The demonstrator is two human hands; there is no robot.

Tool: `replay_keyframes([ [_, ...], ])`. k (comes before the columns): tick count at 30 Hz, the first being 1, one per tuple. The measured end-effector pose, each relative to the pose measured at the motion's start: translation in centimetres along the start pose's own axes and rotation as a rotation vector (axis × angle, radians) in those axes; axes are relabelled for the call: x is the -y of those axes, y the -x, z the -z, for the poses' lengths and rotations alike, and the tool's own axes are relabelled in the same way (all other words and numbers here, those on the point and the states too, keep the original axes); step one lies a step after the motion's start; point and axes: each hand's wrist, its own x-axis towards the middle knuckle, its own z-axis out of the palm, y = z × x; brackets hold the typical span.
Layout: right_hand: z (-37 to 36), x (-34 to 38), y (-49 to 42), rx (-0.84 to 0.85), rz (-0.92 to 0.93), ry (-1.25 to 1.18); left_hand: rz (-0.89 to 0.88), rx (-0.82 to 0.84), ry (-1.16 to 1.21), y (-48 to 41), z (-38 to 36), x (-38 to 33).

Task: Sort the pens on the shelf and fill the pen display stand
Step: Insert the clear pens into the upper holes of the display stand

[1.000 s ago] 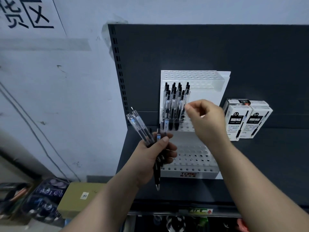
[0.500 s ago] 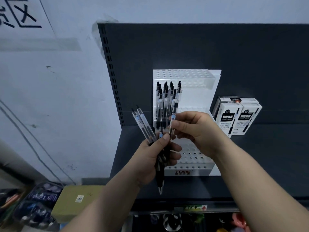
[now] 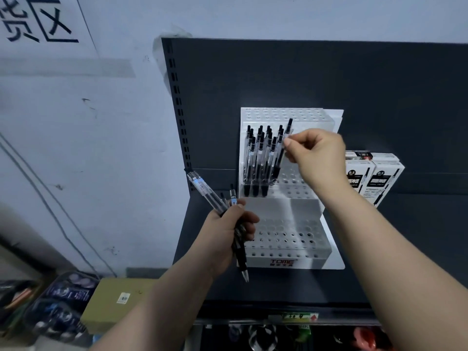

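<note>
A white tiered pen display stand (image 3: 286, 239) with many holes stands on the dark shelf. Several clear black-tipped pens (image 3: 258, 160) fill the left part of its middle tier. My right hand (image 3: 314, 158) pinches one pen (image 3: 283, 148) by its upper barrel, its lower end at a hole just right of the standing pens. My left hand (image 3: 228, 231) grips a bunch of pens (image 3: 215, 198) in front of the stand's lower left, fanned up and left, with one tip pointing down.
Two white pen boxes (image 3: 374, 178) stand on the shelf to the right of the stand. The dark shelf back panel (image 3: 278, 77) rises behind. Left of the shelf, low down, lie a yellowish carton (image 3: 114, 300) and bagged items (image 3: 55, 310).
My right hand took one pen from the bunch in my left hand and carried it up to the stand's middle tier. The bunch stays in my left hand.
</note>
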Motion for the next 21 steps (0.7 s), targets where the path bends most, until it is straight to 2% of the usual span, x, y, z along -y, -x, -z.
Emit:
replay_keyframes([
  [2, -0.7, -0.9, 0.9, 0.039, -0.029, 0.084, -0.009, 0.019, -0.053, 0.1, 0.1, 0.0],
  [7, -0.8, -1.2, 1.7, 0.049, -0.083, 0.102, -0.054, 0.083, -0.083, 0.5, 0.4, 0.2],
  [10, 0.0, -0.7, 3.6, 0.044, -0.053, 0.14, -0.059, 0.105, -0.068, 0.7, 0.4, 0.2],
  [13, 0.0, 0.3, 6.6, 0.251, -0.04, 0.069, -0.029, 0.157, -0.076, 0.6, 0.3, 0.2],
  [15, -0.3, 0.5, 7.6, 0.429, -0.102, -0.038, -0.015, 0.203, -0.095, 0.7, 0.1, 0.3],
  [16, -0.3, 0.6, 7.7, 0.462, -0.146, -0.104, -0.007, 0.219, -0.094, 0.7, -0.1, 0.3],
  [17, -0.2, 0.5, 7.5, 0.455, -0.182, -0.162, 0.002, 0.231, -0.085, 0.6, -0.2, 0.5],
  [21, 1.1, 0.8, 5.9, 0.254, -0.219, -0.286, 0.03, 0.225, -0.081, 0.4, -0.2, 0.9],
])
